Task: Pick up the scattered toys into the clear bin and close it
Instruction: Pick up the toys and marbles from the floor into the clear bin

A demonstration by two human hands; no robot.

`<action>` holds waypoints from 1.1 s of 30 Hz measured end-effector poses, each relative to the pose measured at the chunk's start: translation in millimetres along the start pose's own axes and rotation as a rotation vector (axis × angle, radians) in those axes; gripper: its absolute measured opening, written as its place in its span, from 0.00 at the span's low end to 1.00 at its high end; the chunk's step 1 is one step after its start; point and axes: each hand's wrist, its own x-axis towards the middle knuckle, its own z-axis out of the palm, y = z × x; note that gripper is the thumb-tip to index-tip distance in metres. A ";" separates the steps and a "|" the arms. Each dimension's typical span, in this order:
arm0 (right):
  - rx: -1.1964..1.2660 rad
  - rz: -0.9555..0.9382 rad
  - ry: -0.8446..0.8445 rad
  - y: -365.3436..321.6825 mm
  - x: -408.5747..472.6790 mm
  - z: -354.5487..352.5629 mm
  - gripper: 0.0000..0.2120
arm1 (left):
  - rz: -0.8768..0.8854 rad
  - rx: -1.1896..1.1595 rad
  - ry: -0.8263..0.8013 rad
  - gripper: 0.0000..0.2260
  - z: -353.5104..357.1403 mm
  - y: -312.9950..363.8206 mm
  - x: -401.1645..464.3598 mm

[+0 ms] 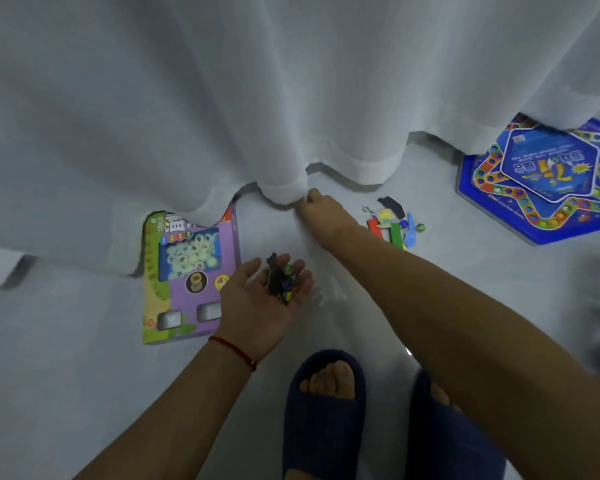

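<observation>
at the left of the frame a purple and green cardboard game box with a clear window lies flat on the pale floor, its top edge tucked under the hem of the white sheer curtain. just right of it, in the lower middle, my left hand lies palm up and cupped, fingers loosely curled around a small heap of coloured glass marbles and a dark flat toy piece. above it, near the centre, my right hand reaches to the curtain hem; its fingers are turned away from me, so i cannot tell whether they pinch the cloth or something under it. to the right sits a little pile of loose toys, red and green blocks, a blue piece, a black piece and a few marbles. in the upper right a blue hexagonal game board with a star track lies partly under the curtain. at the bottom are my feet in dark blue slippers.

i see no clear bin for certain; a blurred shape at the right edge may be it. i judge the job as early: one handful gathered, the pile, box and board left, the lid not closed.
</observation>
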 end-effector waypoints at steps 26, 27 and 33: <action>1.844 1.020 0.832 96.0 -442.3 -262.6 0.15 | -0.452 0.783 -0.746 0.25 271.4 -183.5 -178.7; 1.814 1.077 0.892 100.5 -464.0 -263.4 0.17 | -0.464 0.839 -0.783 0.23 280.7 -198.1 -189.3; 1.663 1.271 1.000 105.3 -538.7 -259.9 0.21 | -0.467 1.029 -0.845 0.24 304.5 -248.7 -221.8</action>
